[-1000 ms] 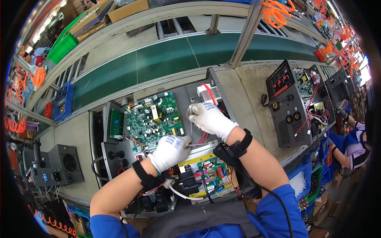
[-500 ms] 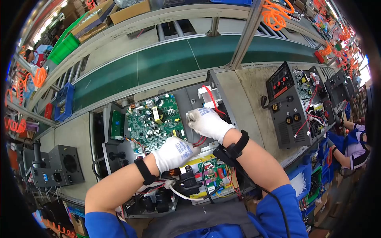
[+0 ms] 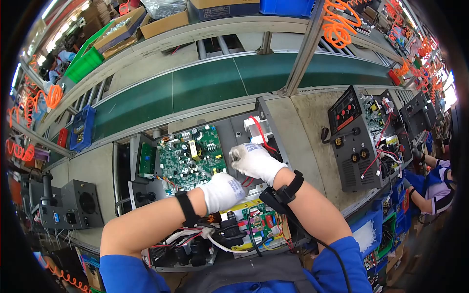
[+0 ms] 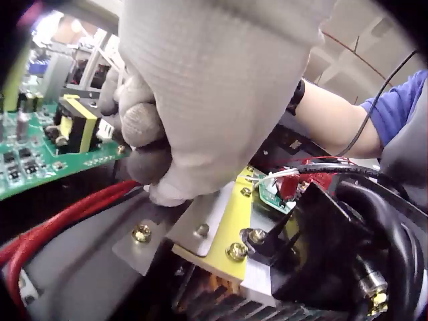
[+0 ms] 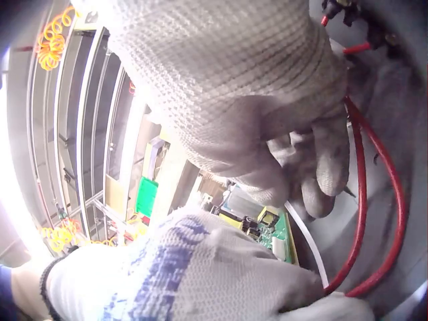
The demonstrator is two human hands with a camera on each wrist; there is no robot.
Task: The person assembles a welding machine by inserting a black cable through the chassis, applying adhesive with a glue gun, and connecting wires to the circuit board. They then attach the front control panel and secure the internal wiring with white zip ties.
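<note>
Both gloved hands work beside the green circuit board (image 3: 191, 158): left hand (image 3: 222, 191) and right hand (image 3: 253, 161) curl around red wires (image 5: 374, 200).

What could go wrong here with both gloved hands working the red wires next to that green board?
The red wires curve tightly round the right hand; a hard pull could strain their ends. The left hand sits close to the green board, so a glove could snag its upright parts. Both hands hide the work from the head view.
</note>
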